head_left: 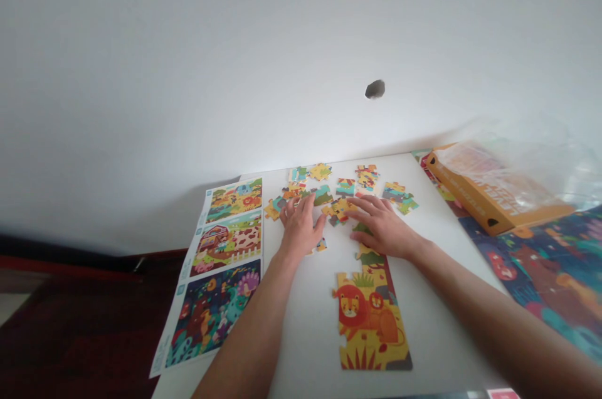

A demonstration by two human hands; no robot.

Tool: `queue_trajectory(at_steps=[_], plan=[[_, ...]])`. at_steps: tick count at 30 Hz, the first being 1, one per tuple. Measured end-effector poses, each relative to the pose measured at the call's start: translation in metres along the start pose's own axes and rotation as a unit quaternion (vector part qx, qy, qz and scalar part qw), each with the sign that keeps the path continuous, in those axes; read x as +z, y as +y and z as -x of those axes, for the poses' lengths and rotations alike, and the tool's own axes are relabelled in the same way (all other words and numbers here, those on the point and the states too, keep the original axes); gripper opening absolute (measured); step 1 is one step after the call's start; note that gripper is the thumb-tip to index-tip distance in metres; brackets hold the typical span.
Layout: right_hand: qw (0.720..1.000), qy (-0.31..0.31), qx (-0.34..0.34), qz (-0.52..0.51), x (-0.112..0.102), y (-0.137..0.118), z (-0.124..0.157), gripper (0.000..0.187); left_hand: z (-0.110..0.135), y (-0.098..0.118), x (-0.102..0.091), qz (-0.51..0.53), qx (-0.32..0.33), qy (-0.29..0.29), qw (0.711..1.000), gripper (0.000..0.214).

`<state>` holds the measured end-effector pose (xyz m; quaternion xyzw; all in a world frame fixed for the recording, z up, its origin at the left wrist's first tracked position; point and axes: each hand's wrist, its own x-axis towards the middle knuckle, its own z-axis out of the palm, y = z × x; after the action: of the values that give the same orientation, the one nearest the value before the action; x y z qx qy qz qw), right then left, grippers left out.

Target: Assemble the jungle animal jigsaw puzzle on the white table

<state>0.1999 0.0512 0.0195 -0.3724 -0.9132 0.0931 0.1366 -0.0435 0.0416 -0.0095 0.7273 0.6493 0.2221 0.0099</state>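
Both my hands rest on a white table (433,317) among loose colourful puzzle pieces (345,189). My left hand (300,226) lies palm down with fingers stretched over pieces near the table's middle. My right hand (380,223) lies flat too, its fingers reaching left onto a yellow piece (339,209). Just in front of the right hand sits a partly joined puzzle section with lions (371,317).
A printed guide sheet with three pictures (221,261) hangs over the table's left edge. An orange box (489,198) under clear plastic stands at the right. A finished dark puzzle (550,273) lies near the right. A white wall rises behind.
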Motion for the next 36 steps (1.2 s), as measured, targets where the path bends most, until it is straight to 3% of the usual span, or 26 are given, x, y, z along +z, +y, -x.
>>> queue_trajectory(at_steps=[5, 10, 16, 21, 28, 32, 36], plan=[[0.998, -0.055, -0.036, -0.008, 0.001, -0.007, -0.001, 0.057, 0.0, 0.001, -0.002, 0.014, -0.004, -0.007, 1.0, 0.051], [0.998, -0.023, 0.051, 0.018, 0.004, -0.002, 0.0, 0.05, -0.003, 0.004, -0.005, 0.0, 0.015, -0.013, 1.0, 0.033], [0.991, 0.013, 0.118, 0.061, 0.008, 0.004, 0.001, 0.051, -0.002, 0.005, -0.004, -0.007, 0.016, -0.019, 1.0, 0.031], [0.995, -0.006, 0.081, 0.053, 0.008, 0.004, 0.001, 0.05, -0.001, 0.008, -0.007, -0.005, 0.038, -0.032, 0.999, 0.036], [0.985, 0.031, 0.148, 0.085, 0.01, 0.015, 0.004, 0.041, -0.001, 0.014, -0.014, 0.005, 0.053, -0.047, 0.997, 0.024], [0.988, 0.031, 0.132, 0.076, 0.01, 0.019, 0.004, 0.044, 0.001, 0.018, -0.017, 0.017, 0.066, -0.071, 0.995, 0.016], [0.992, 0.028, 0.104, 0.064, 0.012, 0.015, 0.003, 0.043, 0.002, 0.019, -0.019, 0.027, 0.082, -0.073, 0.994, 0.03]])
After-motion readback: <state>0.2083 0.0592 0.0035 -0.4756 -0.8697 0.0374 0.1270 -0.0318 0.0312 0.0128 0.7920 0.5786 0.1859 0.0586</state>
